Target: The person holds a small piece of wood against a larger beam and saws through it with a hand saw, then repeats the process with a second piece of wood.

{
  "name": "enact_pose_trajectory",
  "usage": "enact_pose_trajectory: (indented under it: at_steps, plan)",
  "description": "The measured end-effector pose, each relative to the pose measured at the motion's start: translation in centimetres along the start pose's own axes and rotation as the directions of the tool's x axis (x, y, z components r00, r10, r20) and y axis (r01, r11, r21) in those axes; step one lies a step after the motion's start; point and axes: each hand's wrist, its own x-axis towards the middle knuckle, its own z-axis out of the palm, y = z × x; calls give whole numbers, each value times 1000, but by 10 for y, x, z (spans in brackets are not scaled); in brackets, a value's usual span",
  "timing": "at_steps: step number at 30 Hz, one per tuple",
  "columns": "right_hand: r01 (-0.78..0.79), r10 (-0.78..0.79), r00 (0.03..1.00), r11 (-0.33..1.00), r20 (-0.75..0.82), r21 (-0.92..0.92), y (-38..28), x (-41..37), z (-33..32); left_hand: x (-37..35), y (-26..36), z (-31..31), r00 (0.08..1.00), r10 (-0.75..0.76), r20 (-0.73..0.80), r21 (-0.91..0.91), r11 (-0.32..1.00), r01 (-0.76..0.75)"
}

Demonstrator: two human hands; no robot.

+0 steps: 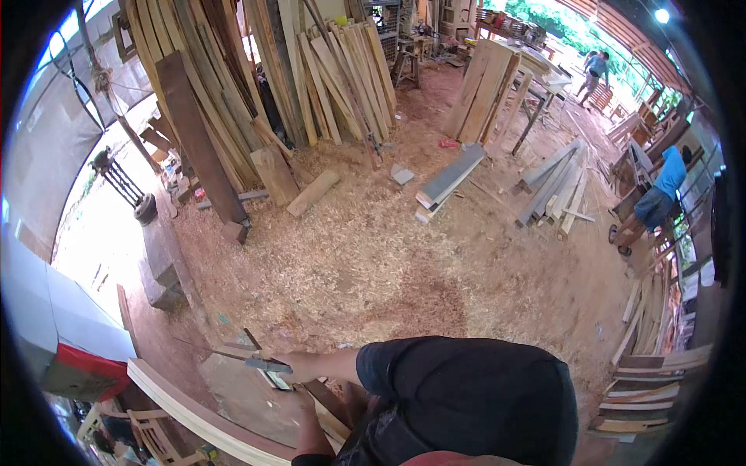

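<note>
Right hand (286, 363) curled round a grey tool (266, 364), exact type unclear; tool juts forward past the fingers. Left hand (296, 402) close by, next to a narrow pale-edged strip (277, 380); can't tell its grip, fingers too small. Long pale plank (194, 419) near, on the left hand's side.

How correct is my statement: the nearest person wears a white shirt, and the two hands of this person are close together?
Almost: the nearest person wears a black shirt, not a white one, as the head view shows. The two hands are indeed close together.
</note>
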Motion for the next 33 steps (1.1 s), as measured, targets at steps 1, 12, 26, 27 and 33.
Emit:
enact_pose_trajectory:
  at_steps: [1, 12, 26, 27, 33]
  plan:
    - [18, -19, 999, 1000, -27, -13, 9, 3, 7, 0, -1, -2, 999, -14, 32, 11, 1000, 13]
    - [68, -68, 998, 996, 12, -52, 16, 4, 10, 23, -29, 19, 990, 92, 110, -227, 972, -65]
    - [-134, 141, 986, 988, 90, -76, 7, -1, 5, 28, -19, -3, 994, 56, 93, -374, 927, -17]
    - [-115, 122, 989, 989, 82, -89, 4, -1, 4, 29, -22, 5, 996, 67, 59, -396, 917, -39]
    - [-202, 215, 970, 973, 116, -115, -9, 1, 0, 32, -20, 3, 968, -40, 248, -377, 917, 134]
